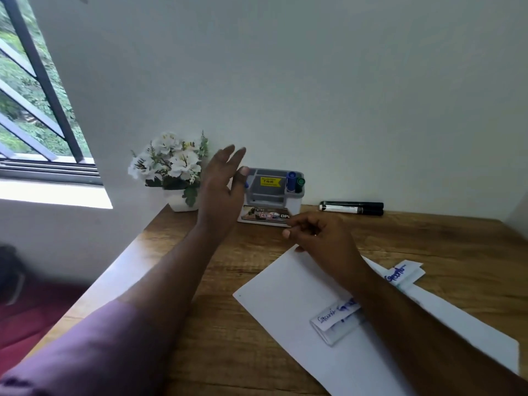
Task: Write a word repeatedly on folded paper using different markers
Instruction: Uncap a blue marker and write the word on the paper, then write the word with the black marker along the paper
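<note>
A large white sheet [285,295] lies on the wooden table [228,338]. On it sits a small folded paper [333,324] with blue writing, partly under my right forearm. A second folded strip [401,274], also written on in blue, lies to the right. My left hand [221,190] is raised with straight fingers at the left end of the grey marker holder [268,192]; a bit of blue shows just behind its thumb. My right hand [320,235] hovers loosely curled over the sheet's far corner and holds nothing I can see. A blue marker [291,181] and a green marker [300,184] stand in the holder.
Two black markers [351,208] lie side by side by the wall, right of the holder. A white pot of white flowers [171,170] stands at the table's back left corner. The table's left edge runs diagonally; a window is beyond it.
</note>
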Demonstrator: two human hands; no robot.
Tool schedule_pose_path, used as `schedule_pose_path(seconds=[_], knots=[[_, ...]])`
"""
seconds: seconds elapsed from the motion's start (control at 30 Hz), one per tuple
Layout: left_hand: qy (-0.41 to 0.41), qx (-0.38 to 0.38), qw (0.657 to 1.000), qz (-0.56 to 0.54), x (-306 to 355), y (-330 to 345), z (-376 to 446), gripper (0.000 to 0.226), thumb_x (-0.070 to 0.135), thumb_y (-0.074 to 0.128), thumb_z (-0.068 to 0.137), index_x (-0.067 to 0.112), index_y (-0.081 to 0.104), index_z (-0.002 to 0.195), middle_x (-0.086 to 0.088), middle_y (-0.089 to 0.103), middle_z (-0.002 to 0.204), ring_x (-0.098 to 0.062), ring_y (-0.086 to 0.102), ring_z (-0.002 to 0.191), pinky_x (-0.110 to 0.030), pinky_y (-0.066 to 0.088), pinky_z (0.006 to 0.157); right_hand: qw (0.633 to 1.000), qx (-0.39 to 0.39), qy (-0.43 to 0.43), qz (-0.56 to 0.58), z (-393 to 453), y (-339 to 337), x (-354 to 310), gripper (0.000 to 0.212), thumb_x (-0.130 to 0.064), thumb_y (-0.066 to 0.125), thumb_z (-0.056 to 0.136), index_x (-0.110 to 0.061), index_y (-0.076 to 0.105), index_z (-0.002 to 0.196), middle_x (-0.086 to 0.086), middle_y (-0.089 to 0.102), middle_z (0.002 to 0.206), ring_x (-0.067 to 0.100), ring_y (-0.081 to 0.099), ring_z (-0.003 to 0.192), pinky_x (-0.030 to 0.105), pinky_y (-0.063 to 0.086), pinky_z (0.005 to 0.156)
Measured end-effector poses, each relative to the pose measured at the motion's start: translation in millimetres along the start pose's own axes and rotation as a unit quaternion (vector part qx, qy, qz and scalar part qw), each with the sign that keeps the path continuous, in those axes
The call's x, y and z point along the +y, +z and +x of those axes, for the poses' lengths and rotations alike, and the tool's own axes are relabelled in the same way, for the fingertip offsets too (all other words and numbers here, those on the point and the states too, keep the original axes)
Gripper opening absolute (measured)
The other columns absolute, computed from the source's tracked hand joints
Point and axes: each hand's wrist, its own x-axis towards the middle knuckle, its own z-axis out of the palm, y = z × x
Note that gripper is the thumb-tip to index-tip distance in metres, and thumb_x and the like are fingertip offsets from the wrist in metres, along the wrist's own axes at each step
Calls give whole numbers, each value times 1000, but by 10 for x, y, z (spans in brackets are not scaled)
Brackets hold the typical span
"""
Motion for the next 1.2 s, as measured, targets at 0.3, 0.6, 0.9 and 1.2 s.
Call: schedule_pose_path(seconds=[0.3, 0.6, 0.9, 1.2], knots=[[-100, -289, 933, -189, 776, 608, -529, 20, 12, 60, 89, 11, 71, 107, -1, 71, 105, -1, 63, 90, -13, 48, 76, 928, 68, -42, -363, 415, -889, 201, 21, -12, 67, 79, -11, 74, 99, 8, 74, 99, 24, 66, 90, 26, 46, 80], [-28, -406, 910, -83, 733, 668, -683, 24, 26, 61, 89, 17, 69, 109, 3, 67, 114, -8, 58, 103, -17, 42, 83, 758, -100, 2, -645, 796, -1173, 549, 36, -16, 55, 89, -25, 58, 123, 8, 61, 116, 29, 59, 105, 41, 49, 82], [33, -439, 895, -76, 1000, 508, -631, 37, 57, 61, 79, 30, 70, 103, 18, 64, 92, 3, 57, 76, -9, 39, 55, 859, -55, -12, -510, 639, -1364, 289, 20, -10, 69, 76, -15, 62, 93, 7, 62, 95, 24, 59, 83, 35, 50, 71], [52, -567, 821, -27, 1126, 526, -772, 31, 46, 67, 79, 28, 72, 104, 15, 59, 100, 0, 51, 91, -15, 41, 74, 978, 24, 92, 184, -265, -1279, 141, 4, -14, 64, 80, -15, 62, 77, 5, 62, 57, 18, 58, 50, 24, 44, 45]])
